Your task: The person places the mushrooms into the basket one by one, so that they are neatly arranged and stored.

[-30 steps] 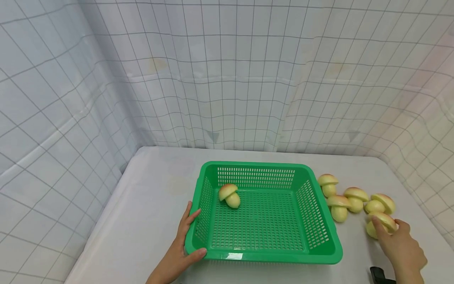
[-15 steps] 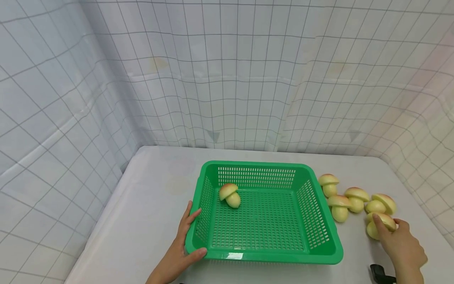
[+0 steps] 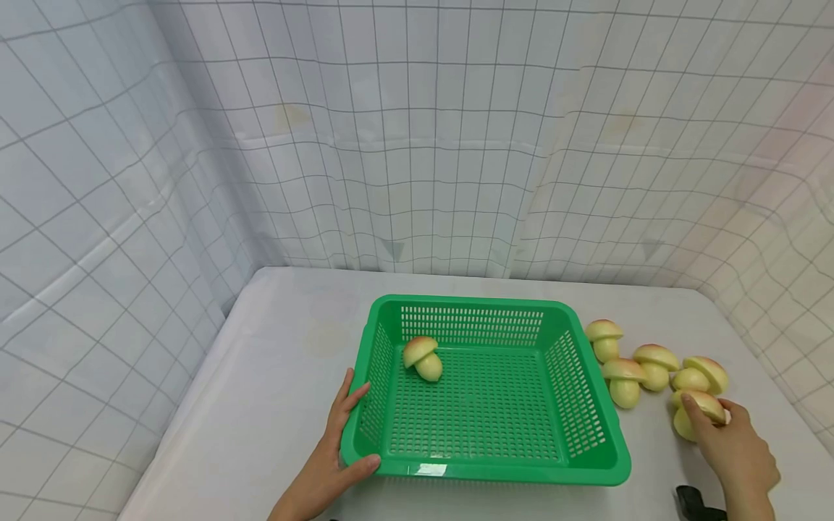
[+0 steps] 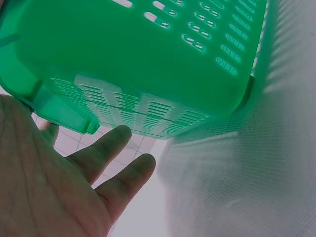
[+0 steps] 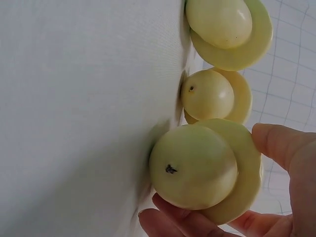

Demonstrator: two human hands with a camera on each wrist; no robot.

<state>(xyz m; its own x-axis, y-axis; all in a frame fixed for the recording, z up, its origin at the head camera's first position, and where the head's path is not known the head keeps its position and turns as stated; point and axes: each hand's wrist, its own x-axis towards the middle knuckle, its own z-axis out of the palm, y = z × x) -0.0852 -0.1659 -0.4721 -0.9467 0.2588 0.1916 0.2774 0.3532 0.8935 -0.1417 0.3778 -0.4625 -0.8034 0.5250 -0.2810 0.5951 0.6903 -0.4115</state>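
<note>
My left hand (image 3: pixel 326 452) rests at the left front corner of a green plastic basket (image 3: pixel 502 472), its thumb on the front rim. In the left wrist view, the fingers (image 4: pixel 129 180) are straight and spread beside the basket's outer wall. One toy mushroom (image 3: pixel 428 366), pale yellow with a browned cap, lies inside at the back left. To the basket's right, my right hand (image 3: pixel 743 445) holds another toy mushroom (image 5: pixel 193 168) by its cap, between the thumb and fingers. That mushroom sits at or very near the table surface.
Several more toy mushrooms (image 3: pixel 624 381) lie close together on the white table (image 3: pixel 287 347), between the basket and my right hand. White grid-patterned cloth (image 3: pixel 456 181) hangs behind the table and at both sides. A black strap-like piece (image 3: pixel 697 503) shows by the right wrist.
My right hand, with the mushroom in its fingers, has shifted very slightly left. The left hand and the basket hold their places.
</note>
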